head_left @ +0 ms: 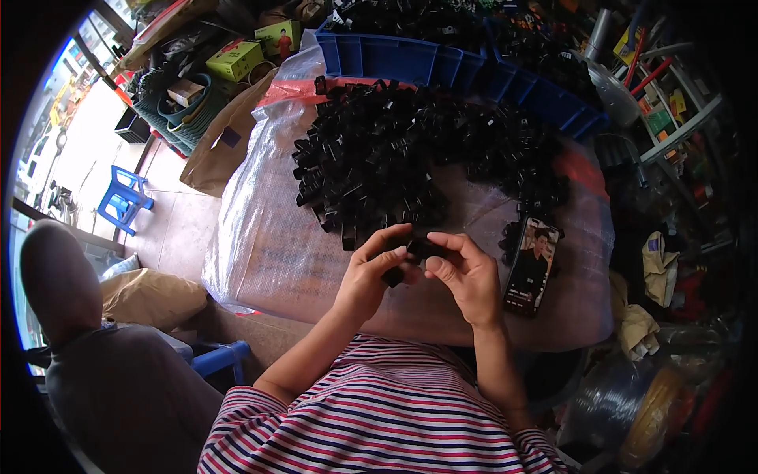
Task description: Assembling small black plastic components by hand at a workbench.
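Observation:
Both my hands meet over the near side of a work surface wrapped in translucent woven plastic (276, 268). Between the fingertips of my left hand (365, 275) and my right hand (472, 278) is a small black plastic part (425, 247). Each hand pinches it from its own side; the fingers cover much of its shape. Another dark bit shows under the left fingers, and I cannot tell whether it belongs to the same part. Beyond the hands lies a large heap of similar black plastic parts (371, 150). To the right of my right hand, a phone (533, 268) shows a person on its lit screen.
Blue plastic crates (379, 59) filled with black parts stand behind the heap. On the left sits another person (118, 387), with a small blue stool (124, 199) farther off. A wrapped spool (604, 407) is at the lower right, below cluttered shelving (683, 138).

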Available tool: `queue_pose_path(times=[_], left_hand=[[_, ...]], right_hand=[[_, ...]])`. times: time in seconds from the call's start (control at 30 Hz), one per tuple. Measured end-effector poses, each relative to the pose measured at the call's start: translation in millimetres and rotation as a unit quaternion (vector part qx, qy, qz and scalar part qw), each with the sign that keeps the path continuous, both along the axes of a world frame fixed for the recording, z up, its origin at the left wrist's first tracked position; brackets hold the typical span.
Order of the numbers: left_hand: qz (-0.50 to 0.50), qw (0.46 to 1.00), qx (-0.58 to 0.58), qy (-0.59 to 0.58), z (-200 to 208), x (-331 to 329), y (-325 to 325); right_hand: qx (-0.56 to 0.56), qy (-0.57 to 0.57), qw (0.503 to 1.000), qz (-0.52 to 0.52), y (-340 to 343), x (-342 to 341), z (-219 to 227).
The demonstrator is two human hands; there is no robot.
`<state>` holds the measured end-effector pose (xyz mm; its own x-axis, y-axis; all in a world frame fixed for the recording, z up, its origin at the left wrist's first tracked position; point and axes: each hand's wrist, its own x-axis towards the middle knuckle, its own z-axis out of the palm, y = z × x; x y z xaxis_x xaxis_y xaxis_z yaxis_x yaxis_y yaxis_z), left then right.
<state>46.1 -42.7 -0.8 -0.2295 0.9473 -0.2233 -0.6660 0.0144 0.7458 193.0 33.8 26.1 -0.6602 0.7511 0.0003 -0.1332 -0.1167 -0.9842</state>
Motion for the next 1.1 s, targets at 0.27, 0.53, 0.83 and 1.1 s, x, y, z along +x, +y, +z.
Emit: queue_pose_path(times=[0.27, 0.53, 0.83, 1.1], left_hand=[[-0.023, 0.999, 0.019, -0.027, 7.9, -1.1, -1.9], [-0.05, 0.997, 0.047, 0.024, 8.1, -4.3, -4.5], [0.071, 0.975, 0.048, 0.207, 4.4, 2.1, -6.7], [0.028, 0.973, 0.12, -0.193, -4.6, -29.0, -1.7]], right_hand=[[0.493, -0.101, 0.856, -0.117, -1.7, -8.1, -6.1], [0.463, -0.11, 0.877, -0.067, -0.1, -8.6, -4.3], [-0.026, 0.04, 0.998, 0.033, -8.0, -15.7, -23.2], [0.492, -0.308, 0.795, -0.179, 79.8, -39.1, -33.0]])
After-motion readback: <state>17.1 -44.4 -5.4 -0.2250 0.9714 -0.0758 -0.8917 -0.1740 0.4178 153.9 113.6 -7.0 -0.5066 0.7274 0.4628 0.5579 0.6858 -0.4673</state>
